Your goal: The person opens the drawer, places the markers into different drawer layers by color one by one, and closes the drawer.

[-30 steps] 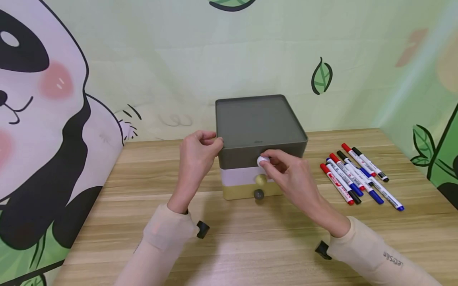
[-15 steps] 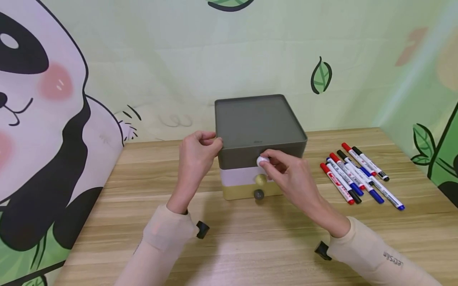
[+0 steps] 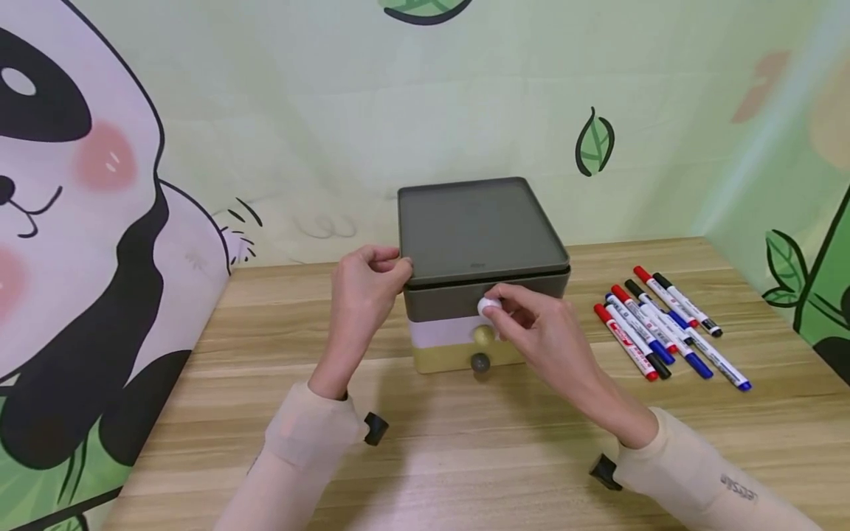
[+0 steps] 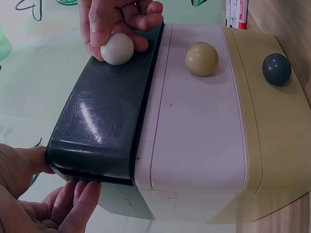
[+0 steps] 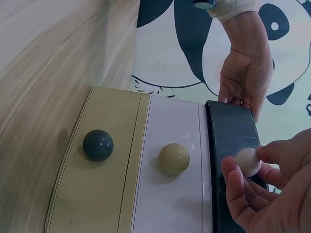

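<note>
A small three-tier drawer box (image 3: 474,228) stands on the table, dark grey on top, pale lilac-white in the middle and yellow at the bottom. My right hand (image 3: 551,332) pinches the white round knob (image 4: 117,49) of the dark grey top drawer (image 3: 441,302) between thumb and fingers. That drawer sits slightly forward, with a thin dark gap below the top's front edge. At the near left top corner, my left hand (image 3: 365,295) holds the box, thumb on the top edge and fingers against the side. The yellow knob (image 5: 174,158) and dark knob (image 5: 97,145) are untouched.
Several capped markers (image 3: 657,324) in red, blue and black lie in a loose pile right of the box. The wooden table (image 3: 438,457) reaches back to a printed panda backdrop (image 3: 319,133).
The top drawer has come out a little toward me, with the right hand moving along on its knob. My left hand stays at the box's corner.
</note>
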Tool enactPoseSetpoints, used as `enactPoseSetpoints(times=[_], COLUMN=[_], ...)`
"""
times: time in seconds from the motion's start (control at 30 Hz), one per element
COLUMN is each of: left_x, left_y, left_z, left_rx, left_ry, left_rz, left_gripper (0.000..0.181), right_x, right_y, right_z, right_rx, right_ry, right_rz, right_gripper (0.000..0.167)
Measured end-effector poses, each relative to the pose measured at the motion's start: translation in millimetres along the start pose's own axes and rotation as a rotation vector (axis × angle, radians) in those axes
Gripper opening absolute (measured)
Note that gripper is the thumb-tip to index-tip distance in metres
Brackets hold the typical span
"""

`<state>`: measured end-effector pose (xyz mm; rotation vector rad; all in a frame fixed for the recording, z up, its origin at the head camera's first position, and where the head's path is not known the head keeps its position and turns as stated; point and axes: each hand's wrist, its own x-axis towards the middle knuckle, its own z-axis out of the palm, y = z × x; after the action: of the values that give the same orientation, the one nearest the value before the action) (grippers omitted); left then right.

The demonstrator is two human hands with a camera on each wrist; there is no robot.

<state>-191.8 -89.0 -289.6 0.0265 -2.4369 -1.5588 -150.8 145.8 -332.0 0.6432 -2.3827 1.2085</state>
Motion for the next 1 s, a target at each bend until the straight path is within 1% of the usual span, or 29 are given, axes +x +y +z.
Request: enactPoseSetpoints(times=[0.17, 0.3, 0.43, 0.57, 0.87, 1.0], left_x=[0.0, 1.2, 1.6, 1.6, 2.8, 3.4], left_y=[0.2, -0.2, 0.2, 0.5, 1.4, 0.7], left_z=[-1.6, -1.2, -1.1, -1.5, -2.2, -2.3], left_rx=[-0.004, -0.011, -0.017, -0.001, 0.028, 0.029], left_ry=[-0.003, -0.018, -0.026, -0.025, -0.017, -0.018], left_rz=[0.001, -0.002, -0.007, -0.014, -0.005, -0.01], left_gripper=[0.028, 0.029, 0.028, 0.028, 0.027, 0.026], right_x=[-2.3, -4.9, -7.5, -9.2, -16.5, -21.8], right_y=[-1, -2, -4, -6, -14, -20], right_z=[-1, -3, -4, -6, -11, -13], right_rx=[0.011, 0.008, 0.004, -0.002, -0.014, -0.017], right_ry=[-0.013, -0.01, -0.016, -0.025, -0.044, -0.061], right_rz=[-0.006, -0.008, 0.003, 0.014, 0.069, 0.106], right_gripper=[0.006, 0.005, 0.006, 0.005, 0.008, 0.009])
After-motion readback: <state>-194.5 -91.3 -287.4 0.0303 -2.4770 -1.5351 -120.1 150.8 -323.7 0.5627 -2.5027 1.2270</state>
